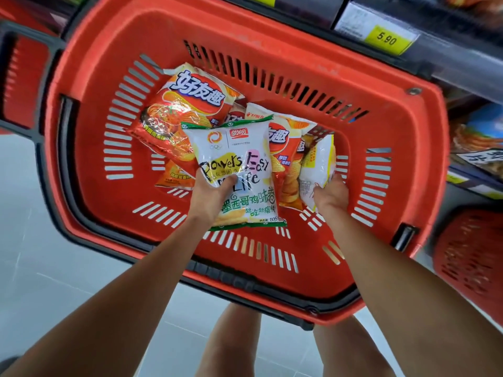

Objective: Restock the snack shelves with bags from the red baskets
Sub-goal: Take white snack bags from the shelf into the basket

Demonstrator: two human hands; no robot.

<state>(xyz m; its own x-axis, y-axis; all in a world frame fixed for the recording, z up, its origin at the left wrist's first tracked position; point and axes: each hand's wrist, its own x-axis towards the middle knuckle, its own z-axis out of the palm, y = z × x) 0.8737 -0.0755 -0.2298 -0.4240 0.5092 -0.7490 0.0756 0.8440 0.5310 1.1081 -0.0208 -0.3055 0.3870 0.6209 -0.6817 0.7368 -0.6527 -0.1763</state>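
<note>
There is one view only, from a camera worn on the person's head. It looks steeply down, almost straight over the red basket (245, 36), and from close by: the basket fills most of the frame, its far rim up at the top edge. Both bare forearms run in from the bottom corners to the middle, where the left grip (209, 197) holds a white bag (231, 159) and the right grip (330, 194) holds a pale bag (318, 170). The wide lens bends the edges. A shelf (449, 58) with a price tag (386, 39) slants across the upper right. A second basket (473, 257) shows at the right edge, pale floor (40, 240) on the left and the person's legs (231, 344) at the bottom.
</note>
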